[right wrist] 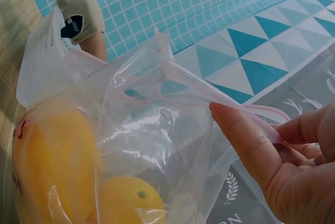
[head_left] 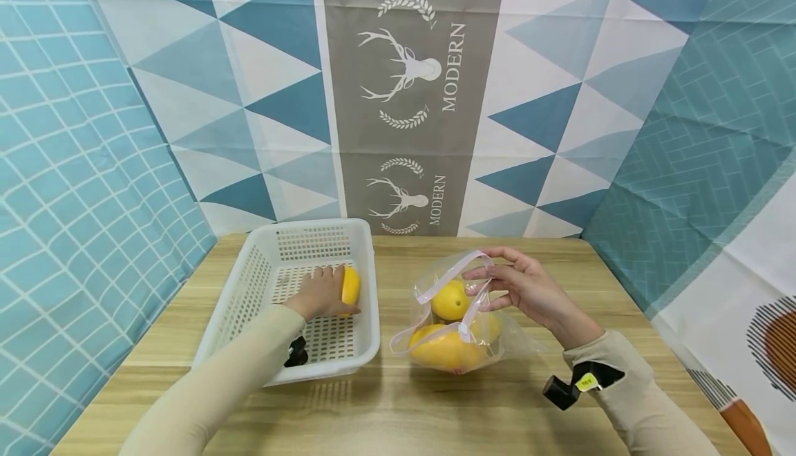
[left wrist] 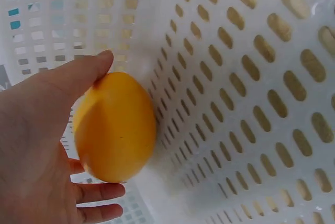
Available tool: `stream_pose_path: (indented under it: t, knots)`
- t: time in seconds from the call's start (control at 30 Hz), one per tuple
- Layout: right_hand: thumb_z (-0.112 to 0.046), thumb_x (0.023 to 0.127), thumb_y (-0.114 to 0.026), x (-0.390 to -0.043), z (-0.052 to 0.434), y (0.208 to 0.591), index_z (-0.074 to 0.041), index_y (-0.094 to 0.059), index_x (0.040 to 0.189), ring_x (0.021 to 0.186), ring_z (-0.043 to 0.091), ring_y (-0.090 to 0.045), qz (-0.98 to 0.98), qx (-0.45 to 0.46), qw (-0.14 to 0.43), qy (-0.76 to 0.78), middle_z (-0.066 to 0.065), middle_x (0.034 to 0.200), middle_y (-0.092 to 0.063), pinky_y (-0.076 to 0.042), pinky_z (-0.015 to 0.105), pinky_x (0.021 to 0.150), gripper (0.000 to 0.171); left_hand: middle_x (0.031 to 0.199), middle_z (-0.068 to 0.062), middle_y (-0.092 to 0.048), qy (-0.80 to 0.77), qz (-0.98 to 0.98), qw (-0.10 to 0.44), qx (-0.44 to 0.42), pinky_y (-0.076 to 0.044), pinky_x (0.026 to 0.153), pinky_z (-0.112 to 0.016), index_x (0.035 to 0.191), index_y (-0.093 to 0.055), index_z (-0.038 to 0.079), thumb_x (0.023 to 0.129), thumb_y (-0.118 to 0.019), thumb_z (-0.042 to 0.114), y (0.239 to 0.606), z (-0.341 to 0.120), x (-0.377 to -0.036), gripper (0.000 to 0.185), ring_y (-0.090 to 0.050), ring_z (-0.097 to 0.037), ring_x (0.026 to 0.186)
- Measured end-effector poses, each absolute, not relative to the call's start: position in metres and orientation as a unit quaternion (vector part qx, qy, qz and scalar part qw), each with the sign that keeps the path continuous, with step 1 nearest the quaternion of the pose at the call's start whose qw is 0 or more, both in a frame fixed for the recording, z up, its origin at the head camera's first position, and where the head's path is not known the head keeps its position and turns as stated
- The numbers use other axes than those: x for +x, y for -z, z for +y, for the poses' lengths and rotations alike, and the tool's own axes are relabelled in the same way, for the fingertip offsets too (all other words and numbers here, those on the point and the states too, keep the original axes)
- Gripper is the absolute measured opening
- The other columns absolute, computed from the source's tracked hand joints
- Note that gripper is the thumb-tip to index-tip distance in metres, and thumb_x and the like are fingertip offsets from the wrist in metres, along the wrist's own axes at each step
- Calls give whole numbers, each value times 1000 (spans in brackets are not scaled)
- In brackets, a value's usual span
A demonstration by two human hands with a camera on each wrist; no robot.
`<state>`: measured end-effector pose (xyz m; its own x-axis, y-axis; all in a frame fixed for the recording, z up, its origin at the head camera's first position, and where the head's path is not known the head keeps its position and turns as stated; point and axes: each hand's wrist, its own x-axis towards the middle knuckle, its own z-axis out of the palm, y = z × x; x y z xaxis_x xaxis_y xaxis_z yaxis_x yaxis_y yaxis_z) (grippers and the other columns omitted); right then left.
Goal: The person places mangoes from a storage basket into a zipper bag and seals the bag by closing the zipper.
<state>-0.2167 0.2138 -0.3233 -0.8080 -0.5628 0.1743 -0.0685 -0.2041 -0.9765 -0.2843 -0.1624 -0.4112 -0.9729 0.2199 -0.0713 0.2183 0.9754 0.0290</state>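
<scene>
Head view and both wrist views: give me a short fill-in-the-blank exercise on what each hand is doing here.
1. The left hand holds a yellow-orange round fruit inside the white perforated plastic ____.
2. The right hand pinches the rim of the clear plastic ____, holding it open.
3. The wooden table bears the white perforated plastic basket on the ____ of the clear plastic bag, seen from the person.

Missing words: basket; bag; left

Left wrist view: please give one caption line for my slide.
Left hand holds a yellow fruit against the inner wall of a white perforated basket.
</scene>
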Motion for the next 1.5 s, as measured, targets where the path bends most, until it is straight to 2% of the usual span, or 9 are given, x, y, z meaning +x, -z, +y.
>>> stream_pose_path:
  t: [0.33,0.67,0.9,1.27,1.5]
  knots:
    - [-5,105,-45,-217,214,325,-12,-56,123,91,22,-72,616,-255,168,726,10,113,-72,-58,37,70,21,130,-30,-49,-10,994,64,85,-38,100,-61,150,-32,-1,80,-76,32,411,-161,-283,89,-47,-44,121]
    - [-5,105,-46,-217,215,326,-11,-55,123,91,22,-72,617,-252,168,727,10,113,-72,-58,37,71,21,128,-30,-52,-12,994,50,96,-41,98,-60,150,-34,0,82,-75,33,410,-162,-282,86,-49,-44,118]
    - [-5,105,-45,-217,215,325,-12,-56,122,91,22,-72,616,-251,165,729,10,112,-72,-58,37,70,21,116,-27,-55,-26,994,36,99,-46,88,-59,147,-38,2,83,-75,30,413,-165,-286,80,-53,-41,107]
    - [-5,105,-45,-217,216,323,-11,-55,122,90,22,-72,616,-252,165,728,10,112,-72,-58,37,70,21,115,-26,-51,-104,989,31,102,-51,75,-56,145,-46,11,73,-80,9,411,-174,-293,79,-54,-40,94]
    - [-5,105,-45,-217,217,324,-12,-55,122,90,22,-72,617,-254,166,726,10,112,-72,-58,37,70,21,113,-25,-52,-133,984,20,113,-49,80,-54,140,-52,8,67,-84,5,406,-177,-294,79,-50,-37,92]
